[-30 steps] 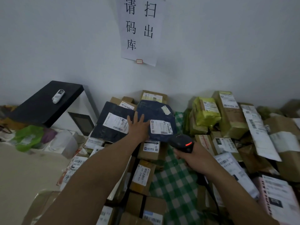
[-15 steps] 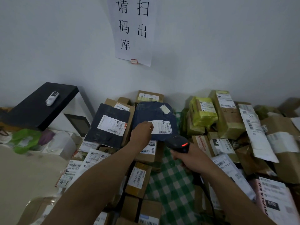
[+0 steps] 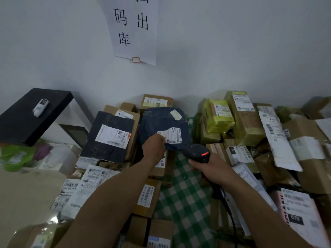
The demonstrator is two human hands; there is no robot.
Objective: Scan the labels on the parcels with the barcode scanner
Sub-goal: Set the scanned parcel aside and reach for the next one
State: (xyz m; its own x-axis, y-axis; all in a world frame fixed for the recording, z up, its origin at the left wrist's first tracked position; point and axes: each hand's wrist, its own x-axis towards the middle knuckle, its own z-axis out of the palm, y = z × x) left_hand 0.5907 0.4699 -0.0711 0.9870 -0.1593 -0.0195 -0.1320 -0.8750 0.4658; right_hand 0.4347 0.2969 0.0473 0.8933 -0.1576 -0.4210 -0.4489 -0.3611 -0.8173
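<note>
Left hand (image 3: pixel 154 147): fingers pinch the dark blue plastic parcel bag (image 3: pixel 161 120) at 9 o'clock of its white label (image 3: pixel 170 135). Right hand (image 3: pixel 214 170) grips the black barcode scanner (image 3: pixel 197 152), at 5 o'clock of the label.

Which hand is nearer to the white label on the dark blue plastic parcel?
Left. The left hand grips the dark blue plastic parcel at the left edge of the white label; the right hand, holding the black barcode scanner, is lower right, apart.

The left grip (image 3: pixel 155 146), flat a second ago, now pinches the blue parcel (image 3: pixel 161 122) beside its label (image 3: pixel 170 135)
</note>
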